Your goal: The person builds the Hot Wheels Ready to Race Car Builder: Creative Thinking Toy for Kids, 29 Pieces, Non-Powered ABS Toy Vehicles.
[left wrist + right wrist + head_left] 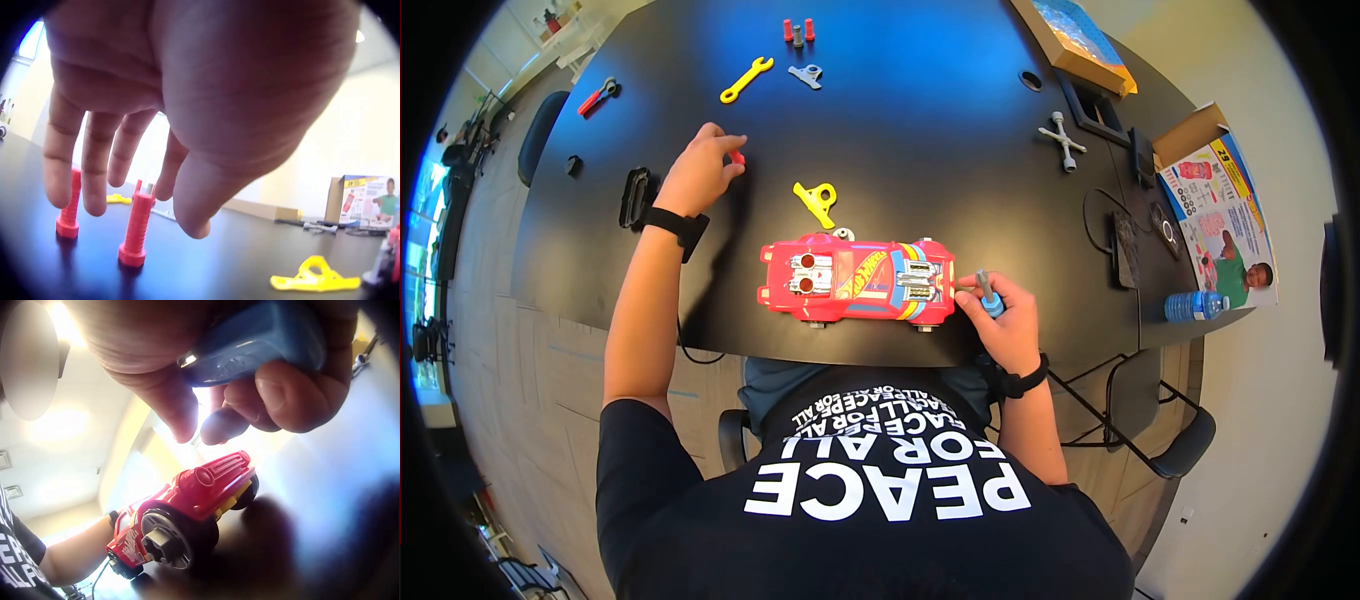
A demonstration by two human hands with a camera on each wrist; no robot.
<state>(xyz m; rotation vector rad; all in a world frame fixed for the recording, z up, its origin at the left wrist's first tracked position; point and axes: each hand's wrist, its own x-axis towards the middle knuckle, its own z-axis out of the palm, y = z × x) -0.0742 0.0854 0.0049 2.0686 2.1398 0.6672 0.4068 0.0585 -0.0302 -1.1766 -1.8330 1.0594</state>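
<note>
My left hand (pixel 703 170) reaches over the table left of the car, fingers pointing down and thumb apart. Two red toy bolts (pixel 135 234) stand upright by its fingertips in the left wrist view; nothing is gripped there. My right hand (pixel 1012 325) keeps a blue-handled screwdriver (pixel 262 344) in its curled fingers, its grey shaft (pixel 983 283) sticking up in the head view. Thumb and forefinger of that hand reach toward one end of the red toy car (pixel 860 282). The car sits on its wheels before the body. A yellow bracket-like part (pixel 816 204) lies beyond it.
Farther back lie a yellow wrench (pixel 746 81), a grey part (pixel 806 76) and several upright bolts (pixel 798 36). A red-handled tool (pixel 598 96) and black part (pixel 634 198) lie left. Rightward are a grey cross wrench (pixel 1062 142), bottle (pixel 1196 306) and toy box (pixel 1222 205).
</note>
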